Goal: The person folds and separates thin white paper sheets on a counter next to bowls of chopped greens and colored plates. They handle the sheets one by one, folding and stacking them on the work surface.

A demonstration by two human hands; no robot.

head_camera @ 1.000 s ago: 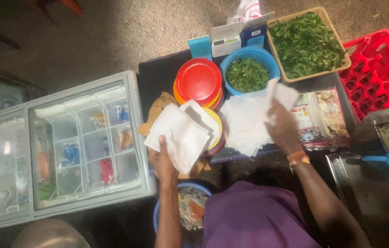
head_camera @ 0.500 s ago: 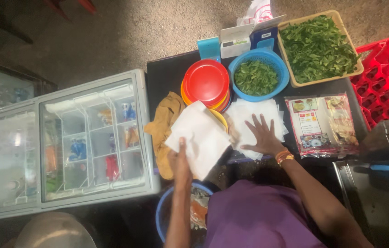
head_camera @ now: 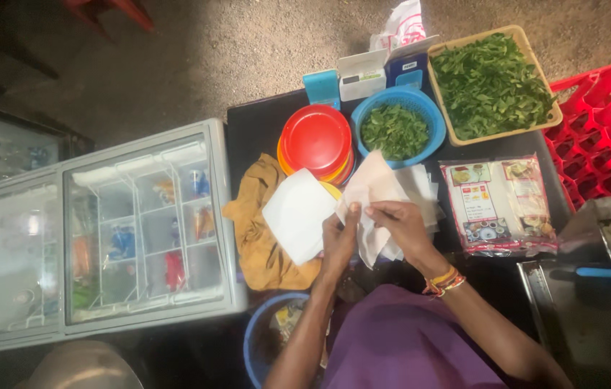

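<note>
Both hands, left hand [head_camera: 339, 241] and right hand [head_camera: 400, 225], pinch a thin white paper sheet [head_camera: 372, 193] with closed fingers; stacked round red plastic plates [head_camera: 316, 140] crowd eleven o'clock, black tabletop [head_camera: 255, 133] edge beyond.

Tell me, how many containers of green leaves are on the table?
2. A round blue basket sits beside the red plates, just beyond the hands. A rectangular tan tray sits at the far right corner, by the red crate. None seems hidden.

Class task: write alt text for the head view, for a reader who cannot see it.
Two hands, left hand and right hand, hold a white paper sheet over a dark table. Around them: red plates, a blue bowl of greens, a tray of leaves, a brown cloth.
</note>
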